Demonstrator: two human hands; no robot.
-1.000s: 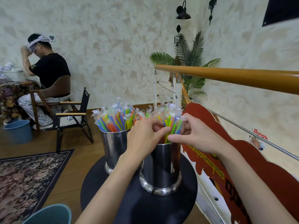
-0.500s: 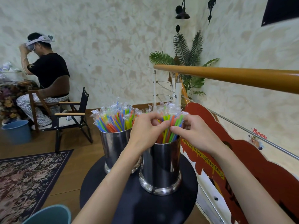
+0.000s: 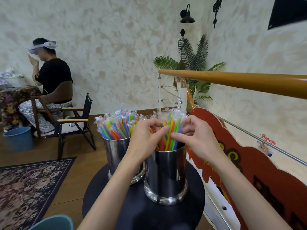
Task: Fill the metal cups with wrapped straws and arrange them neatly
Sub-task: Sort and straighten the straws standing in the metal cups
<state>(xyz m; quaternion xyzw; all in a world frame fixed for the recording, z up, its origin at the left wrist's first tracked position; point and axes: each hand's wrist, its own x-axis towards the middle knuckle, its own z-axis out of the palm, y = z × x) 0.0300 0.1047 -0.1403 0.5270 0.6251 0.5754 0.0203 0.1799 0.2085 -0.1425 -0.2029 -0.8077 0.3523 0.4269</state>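
Note:
Two shiny metal cups stand on a small round black table [image 3: 132, 211]. The far left cup [image 3: 116, 151] is packed with wrapped coloured straws [image 3: 116, 128]. The nearer right cup [image 3: 167, 176] holds a bunch of wrapped straws [image 3: 173, 128] in green, yellow and orange. My left hand [image 3: 146, 138] and my right hand [image 3: 197, 136] are curled around this bunch from either side above the cup's rim, thumbs nearly touching in front. My hands hide the lower part of the bunch.
A wooden handrail [image 3: 249, 82] runs across on the right above a red painted board [image 3: 265, 180]. A teal bucket [image 3: 54, 223] sits at the bottom left, a patterned rug [image 3: 29, 188] beside it. A person on a folding chair [image 3: 73, 120] sits far left by a blue bucket [image 3: 18, 138].
My hands stay closed round the right cup's straws and have drawn a little closer together, thumbs now almost meeting. The seated person lowered a hand from the headset.

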